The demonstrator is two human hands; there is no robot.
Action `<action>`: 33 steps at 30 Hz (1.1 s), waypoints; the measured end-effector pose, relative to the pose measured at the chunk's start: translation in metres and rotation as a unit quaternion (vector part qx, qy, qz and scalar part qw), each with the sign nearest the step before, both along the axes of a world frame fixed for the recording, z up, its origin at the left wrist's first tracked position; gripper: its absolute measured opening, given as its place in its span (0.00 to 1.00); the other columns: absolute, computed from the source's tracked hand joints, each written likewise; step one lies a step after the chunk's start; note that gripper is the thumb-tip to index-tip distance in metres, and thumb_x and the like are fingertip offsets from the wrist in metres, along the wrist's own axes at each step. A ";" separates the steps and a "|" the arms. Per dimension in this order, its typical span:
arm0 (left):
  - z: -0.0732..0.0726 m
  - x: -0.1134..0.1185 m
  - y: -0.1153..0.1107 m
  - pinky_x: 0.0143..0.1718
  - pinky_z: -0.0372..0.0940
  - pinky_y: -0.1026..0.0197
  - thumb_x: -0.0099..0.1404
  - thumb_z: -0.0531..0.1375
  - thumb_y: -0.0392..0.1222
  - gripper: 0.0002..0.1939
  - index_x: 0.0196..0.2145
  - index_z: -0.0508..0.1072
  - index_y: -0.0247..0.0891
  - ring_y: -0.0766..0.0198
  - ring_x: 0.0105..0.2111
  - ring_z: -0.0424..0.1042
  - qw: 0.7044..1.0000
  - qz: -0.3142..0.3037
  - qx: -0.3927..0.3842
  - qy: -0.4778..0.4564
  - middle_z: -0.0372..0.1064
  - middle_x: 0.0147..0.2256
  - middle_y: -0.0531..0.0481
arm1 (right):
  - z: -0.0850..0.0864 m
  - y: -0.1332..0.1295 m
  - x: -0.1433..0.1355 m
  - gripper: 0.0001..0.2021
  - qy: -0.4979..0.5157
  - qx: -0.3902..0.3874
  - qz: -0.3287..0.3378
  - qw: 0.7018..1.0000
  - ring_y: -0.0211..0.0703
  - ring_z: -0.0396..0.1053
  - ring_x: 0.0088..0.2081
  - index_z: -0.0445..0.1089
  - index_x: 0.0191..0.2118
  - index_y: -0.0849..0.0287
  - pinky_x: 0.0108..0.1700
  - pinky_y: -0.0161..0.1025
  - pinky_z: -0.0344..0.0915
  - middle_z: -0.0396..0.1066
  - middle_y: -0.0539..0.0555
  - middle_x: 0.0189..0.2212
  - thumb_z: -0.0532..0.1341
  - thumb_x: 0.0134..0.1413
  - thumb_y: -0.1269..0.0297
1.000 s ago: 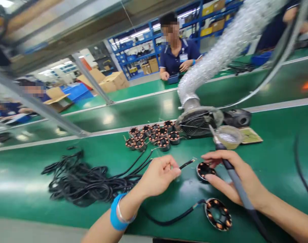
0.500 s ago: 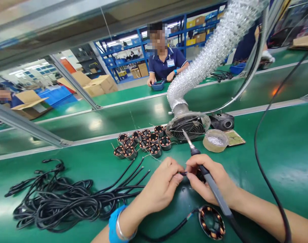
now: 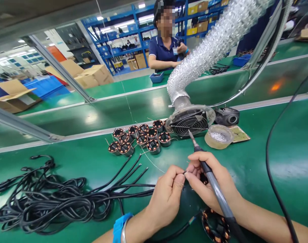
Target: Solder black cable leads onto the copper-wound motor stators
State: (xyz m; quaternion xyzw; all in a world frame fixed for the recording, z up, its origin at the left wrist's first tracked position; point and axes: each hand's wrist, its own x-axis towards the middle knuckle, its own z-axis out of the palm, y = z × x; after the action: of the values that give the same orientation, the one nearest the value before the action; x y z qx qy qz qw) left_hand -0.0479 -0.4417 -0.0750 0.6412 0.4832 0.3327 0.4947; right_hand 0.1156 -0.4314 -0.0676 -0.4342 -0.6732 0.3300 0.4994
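Our left hand has closed the gap seen a second ago, bringing the black cable end to our right hand, so both now work at one spot. Left thumb and finger pinch that end; right fingertips press close beside it, with the soldering iron held across the palm. A wound ring sits partly hidden beneath them. Outward, coils line the metal strip; green bench shows rightward, giving elbow room.
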 end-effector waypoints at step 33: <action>0.028 -0.010 0.024 0.32 0.54 0.63 0.71 0.51 0.47 0.13 0.31 0.64 0.39 0.65 0.30 0.61 0.985 -0.105 -0.005 0.135 0.63 0.28 0.55 | 0.002 0.020 0.026 0.15 -0.056 0.092 0.089 0.990 0.36 0.70 0.32 0.61 0.50 0.53 0.34 0.34 0.70 0.70 0.48 0.33 0.58 0.59 0.74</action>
State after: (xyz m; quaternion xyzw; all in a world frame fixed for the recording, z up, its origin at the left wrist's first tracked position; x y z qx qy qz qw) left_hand -0.0584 -0.4179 -0.0470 0.7247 0.4773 0.1871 0.4604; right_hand 0.1414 -0.4110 -0.0660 -0.3427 -0.7633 0.2852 0.4676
